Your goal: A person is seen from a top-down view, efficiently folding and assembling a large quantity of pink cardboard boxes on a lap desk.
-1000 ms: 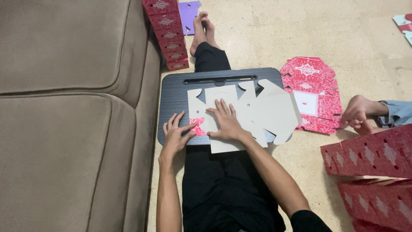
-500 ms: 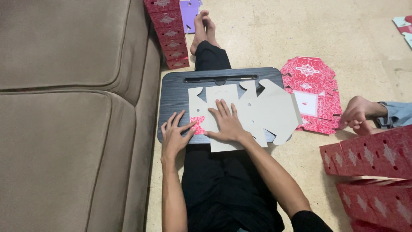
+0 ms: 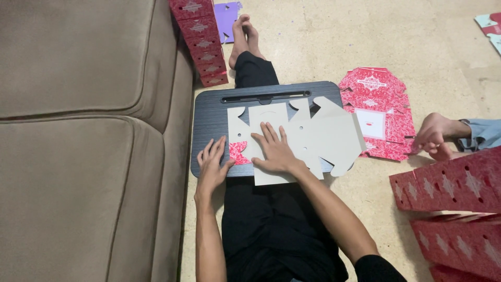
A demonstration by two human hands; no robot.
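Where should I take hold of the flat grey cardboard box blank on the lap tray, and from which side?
Probably the right flap of the flat grey cardboard box blank, from the right. It overhangs the dark lap tray, so fingers can slip underneath, while the left hand and right hand press its other end flat.

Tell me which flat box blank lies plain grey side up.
The blank on the lap tray, pressed under the right hand. The other flat blank lies on the floor beside the tray, showing its red patterned side.
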